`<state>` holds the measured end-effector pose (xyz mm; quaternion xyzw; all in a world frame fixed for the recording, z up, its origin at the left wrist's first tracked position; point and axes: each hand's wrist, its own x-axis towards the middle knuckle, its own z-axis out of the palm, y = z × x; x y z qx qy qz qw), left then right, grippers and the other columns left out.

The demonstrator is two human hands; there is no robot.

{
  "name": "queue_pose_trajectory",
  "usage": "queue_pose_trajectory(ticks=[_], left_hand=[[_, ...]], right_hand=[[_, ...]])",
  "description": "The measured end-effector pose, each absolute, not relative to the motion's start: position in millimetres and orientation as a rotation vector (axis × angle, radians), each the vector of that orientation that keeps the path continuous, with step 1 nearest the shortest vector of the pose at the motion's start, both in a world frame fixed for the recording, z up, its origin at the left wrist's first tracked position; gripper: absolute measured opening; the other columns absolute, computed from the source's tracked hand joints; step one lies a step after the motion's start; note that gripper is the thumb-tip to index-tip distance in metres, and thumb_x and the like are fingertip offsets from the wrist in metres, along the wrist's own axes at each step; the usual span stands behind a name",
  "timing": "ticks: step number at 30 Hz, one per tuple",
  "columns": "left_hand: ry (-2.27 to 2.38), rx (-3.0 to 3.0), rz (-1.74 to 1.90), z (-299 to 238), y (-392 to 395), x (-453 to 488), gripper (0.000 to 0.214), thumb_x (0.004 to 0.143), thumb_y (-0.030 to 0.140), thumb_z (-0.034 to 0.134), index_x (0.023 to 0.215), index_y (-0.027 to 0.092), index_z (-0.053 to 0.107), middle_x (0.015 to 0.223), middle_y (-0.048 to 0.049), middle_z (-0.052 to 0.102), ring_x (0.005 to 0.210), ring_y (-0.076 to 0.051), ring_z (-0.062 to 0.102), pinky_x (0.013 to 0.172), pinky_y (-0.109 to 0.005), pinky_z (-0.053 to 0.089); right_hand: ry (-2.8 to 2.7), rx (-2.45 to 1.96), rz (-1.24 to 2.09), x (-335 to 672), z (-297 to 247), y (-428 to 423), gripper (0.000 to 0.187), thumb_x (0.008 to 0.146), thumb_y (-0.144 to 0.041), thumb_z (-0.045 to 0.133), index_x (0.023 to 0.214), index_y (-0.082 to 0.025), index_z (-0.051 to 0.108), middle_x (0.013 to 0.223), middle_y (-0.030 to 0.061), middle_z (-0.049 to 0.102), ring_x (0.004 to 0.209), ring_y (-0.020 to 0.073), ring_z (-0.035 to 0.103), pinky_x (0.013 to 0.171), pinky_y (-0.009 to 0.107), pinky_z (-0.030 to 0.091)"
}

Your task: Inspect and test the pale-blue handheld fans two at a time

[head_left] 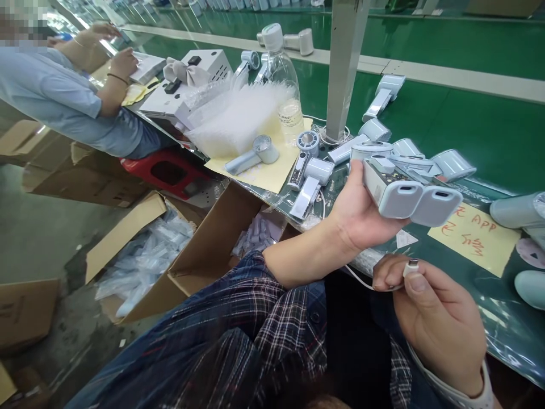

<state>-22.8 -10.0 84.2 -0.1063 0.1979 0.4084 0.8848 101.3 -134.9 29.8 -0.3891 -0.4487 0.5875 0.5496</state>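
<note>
My left hand (361,213) is wrapped round two pale blue handheld fans (400,200), held side by side above the bench. Their handle ends face me, each with a small oval port. Lower and to the right, my right hand (443,318) pinches a white USB cable plug (411,267) between thumb and fingers, metal tip upward. Its thin white cable trails left beneath my left hand. The plug is apart from the ports. Beyond my left hand lie several more fans, one of them a silvery fan (315,180) on the bench.
A clear bottle (287,102) stands by a grey post (346,68). A handwritten yellow sheet (474,236) lies to the right. Open cardboard boxes (204,244) with bagged parts sit below the bench edge. Another person (63,96) works at the left near a white device (208,62).
</note>
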Motion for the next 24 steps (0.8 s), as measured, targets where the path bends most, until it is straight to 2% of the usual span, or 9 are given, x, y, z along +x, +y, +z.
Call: queue_pose_trajectory(ticks=[7, 11, 16, 21, 24], left_hand=[[0.381, -0.237, 0.843, 85.9, -11.3, -23.1, 0.074, 0.109, 0.072, 0.023, 0.078, 0.020, 0.066, 0.123, -0.0147, 0.079, 0.132, -0.030, 0.069, 0.113, -0.044, 0.052], [0.446, -0.167, 0.816, 88.0, -14.8, -23.0, 0.079, 0.110, 0.071, 0.018, 0.084, 0.018, 0.071, 0.118, -0.0157, 0.076, 0.127, -0.029, 0.068, 0.108, -0.039, 0.050], [0.426, -0.103, 0.788, 94.8, -22.2, -18.7, 0.092, 0.108, 0.071, 0.004, 0.097, 0.017, 0.077, 0.103, -0.0155, 0.074, 0.116, -0.031, 0.066, 0.106, -0.041, 0.043], [0.291, -0.046, 0.662, 97.0, -27.4, -11.1, 0.101, 0.107, 0.062, -0.011, 0.081, 0.015, 0.074, 0.094, -0.0153, 0.074, 0.095, -0.029, 0.069, 0.106, -0.042, 0.040], [0.205, -0.043, 0.629, 89.7, -28.2, -8.1, 0.104, 0.106, 0.064, -0.014, 0.080, 0.015, 0.074, 0.097, -0.0166, 0.076, 0.094, -0.030, 0.071, 0.109, -0.044, 0.040]], right_hand=[[-1.058, -0.933, 1.402, 100.3, 27.9, -134.6, 0.026, 0.106, -0.038, 0.071, 0.087, -0.022, 0.078, 0.078, 0.0021, 0.072, 0.079, 0.0151, 0.069, 0.075, 0.024, 0.059], [-1.074, -0.932, 1.396, 99.0, 25.4, -133.5, 0.026, 0.106, -0.037, 0.071, 0.086, -0.022, 0.079, 0.077, 0.0020, 0.072, 0.077, 0.0152, 0.070, 0.075, 0.024, 0.060], [-1.162, -0.926, 1.355, 99.9, 20.4, -135.8, 0.030, 0.108, -0.041, 0.067, 0.086, -0.024, 0.079, 0.076, 0.0017, 0.073, 0.075, 0.0147, 0.071, 0.074, 0.023, 0.060], [-1.186, -0.898, 1.353, 107.2, -2.4, -141.3, 0.027, 0.108, -0.039, 0.067, 0.090, -0.024, 0.082, 0.076, 0.0047, 0.078, 0.070, 0.0183, 0.075, 0.072, 0.028, 0.064], [-1.187, -0.856, 1.415, 113.0, -20.3, -141.5, 0.030, 0.108, -0.041, 0.065, 0.093, -0.022, 0.083, 0.080, 0.0091, 0.081, 0.070, 0.0218, 0.075, 0.073, 0.036, 0.067]])
